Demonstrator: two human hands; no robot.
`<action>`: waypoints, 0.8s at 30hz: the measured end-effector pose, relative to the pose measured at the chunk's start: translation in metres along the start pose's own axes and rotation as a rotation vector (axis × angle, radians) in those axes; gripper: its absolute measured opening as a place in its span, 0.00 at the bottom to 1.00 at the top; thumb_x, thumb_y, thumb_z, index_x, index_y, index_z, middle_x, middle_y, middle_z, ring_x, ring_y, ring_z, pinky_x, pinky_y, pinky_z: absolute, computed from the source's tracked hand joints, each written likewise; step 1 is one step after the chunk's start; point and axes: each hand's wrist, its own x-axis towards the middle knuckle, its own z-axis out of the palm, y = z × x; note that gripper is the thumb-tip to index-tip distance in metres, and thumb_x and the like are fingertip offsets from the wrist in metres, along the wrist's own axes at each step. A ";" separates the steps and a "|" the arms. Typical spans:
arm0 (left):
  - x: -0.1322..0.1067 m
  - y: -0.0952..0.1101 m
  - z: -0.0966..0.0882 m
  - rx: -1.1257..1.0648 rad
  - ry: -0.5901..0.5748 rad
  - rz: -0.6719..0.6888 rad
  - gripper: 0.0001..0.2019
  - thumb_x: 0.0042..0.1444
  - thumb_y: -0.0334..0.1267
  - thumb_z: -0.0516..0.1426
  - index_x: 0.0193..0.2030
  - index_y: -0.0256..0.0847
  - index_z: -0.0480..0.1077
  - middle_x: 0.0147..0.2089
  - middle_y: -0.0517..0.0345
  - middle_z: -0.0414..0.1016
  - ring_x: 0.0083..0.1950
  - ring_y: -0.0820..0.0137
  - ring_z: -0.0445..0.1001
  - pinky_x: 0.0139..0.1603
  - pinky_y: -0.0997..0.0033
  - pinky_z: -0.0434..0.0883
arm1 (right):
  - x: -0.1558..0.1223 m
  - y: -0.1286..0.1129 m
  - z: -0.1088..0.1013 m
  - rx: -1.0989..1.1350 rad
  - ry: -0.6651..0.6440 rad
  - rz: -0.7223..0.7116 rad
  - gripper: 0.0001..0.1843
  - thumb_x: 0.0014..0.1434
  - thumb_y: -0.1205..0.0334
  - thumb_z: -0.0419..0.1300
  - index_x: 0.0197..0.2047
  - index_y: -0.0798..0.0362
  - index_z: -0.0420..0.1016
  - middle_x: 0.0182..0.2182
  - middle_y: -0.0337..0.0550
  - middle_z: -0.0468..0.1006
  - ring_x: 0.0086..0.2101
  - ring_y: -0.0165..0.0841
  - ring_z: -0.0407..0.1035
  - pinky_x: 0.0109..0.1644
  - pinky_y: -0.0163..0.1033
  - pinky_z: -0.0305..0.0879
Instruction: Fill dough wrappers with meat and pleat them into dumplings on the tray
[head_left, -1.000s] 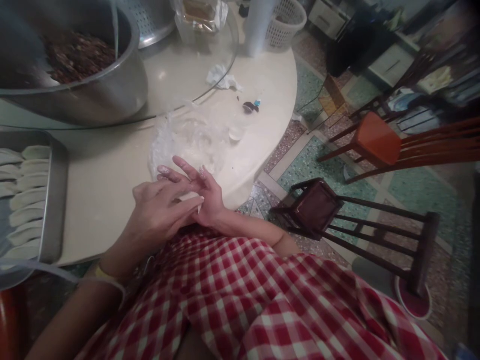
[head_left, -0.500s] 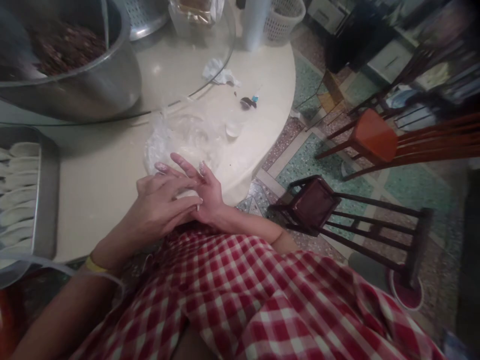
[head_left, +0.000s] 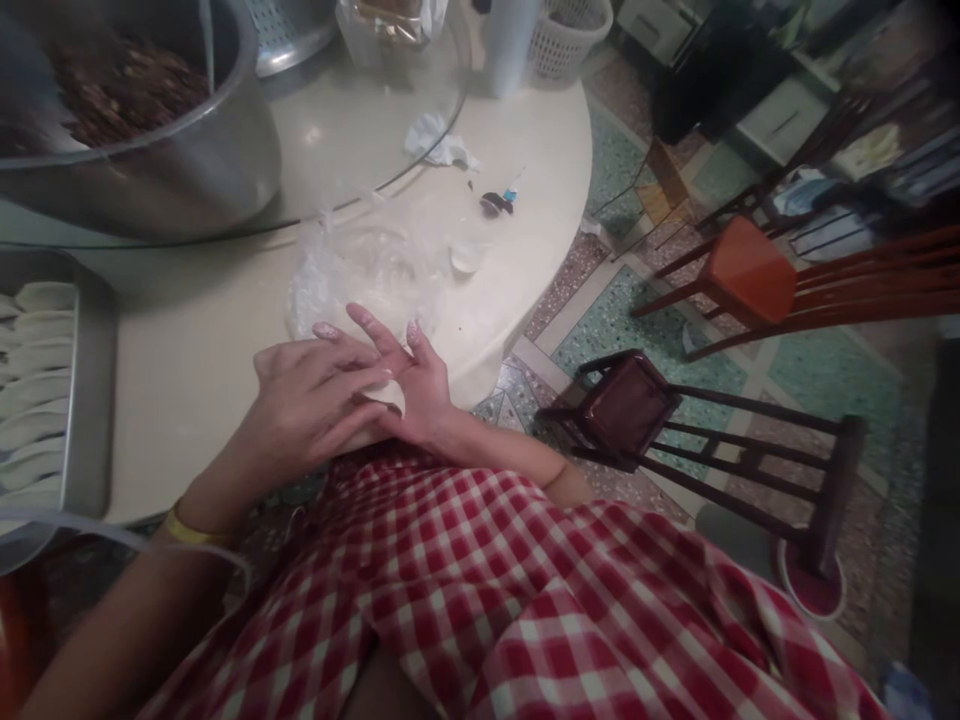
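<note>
My left hand (head_left: 307,400), palm down, pinches a white dumpling wrapper (head_left: 384,396) between its thumb and fingers. Under it lies my right hand (head_left: 421,385), palm up, with the thumb and the fingers that show stretched apart. The wrapper is against the right palm, and the left hand hides part of it. White flour dusts the fingertips. Just beyond the hands a crumpled clear plastic bag (head_left: 352,265) rests on the table, with a loose round wrapper (head_left: 466,258) beside it. A metal tray (head_left: 94,400) at the left holds rows of folded dumplings (head_left: 37,375).
A large metal pot (head_left: 217,165) with dark filling (head_left: 135,90) stands at the back left of the pale table (head_left: 540,210). Crumpled tissue (head_left: 439,142) and dark scraps (head_left: 495,204) lie farther off. A plastic basket (head_left: 566,45) is behind. Chairs (head_left: 626,405) stand at the right.
My left fingers have drawn slightly back to the left, and more of the wrapper shows. My right hand has shifted very little.
</note>
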 end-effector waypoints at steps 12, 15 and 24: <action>-0.008 0.011 0.003 0.149 0.140 -0.078 0.12 0.62 0.31 0.62 0.53 0.39 0.73 0.42 0.49 0.82 0.45 0.56 0.75 0.49 0.54 0.67 | 0.003 0.004 0.006 0.102 0.057 -0.054 0.33 0.71 0.47 0.30 0.53 0.49 0.73 0.42 0.43 0.84 0.44 0.35 0.79 0.75 0.59 0.48; -0.009 0.011 0.000 0.151 0.128 -0.119 0.11 0.64 0.33 0.61 0.53 0.39 0.73 0.41 0.50 0.83 0.43 0.58 0.75 0.48 0.55 0.67 | 0.005 0.004 0.006 0.103 0.071 -0.085 0.33 0.70 0.46 0.31 0.56 0.49 0.72 0.44 0.46 0.83 0.48 0.39 0.78 0.73 0.61 0.50; -0.011 0.025 0.011 0.116 0.245 -0.266 0.07 0.65 0.32 0.60 0.47 0.45 0.75 0.38 0.59 0.81 0.39 0.64 0.75 0.46 0.60 0.68 | 0.006 0.010 0.002 0.049 0.055 -0.171 0.30 0.67 0.44 0.37 0.58 0.48 0.70 0.47 0.46 0.82 0.52 0.40 0.75 0.73 0.60 0.51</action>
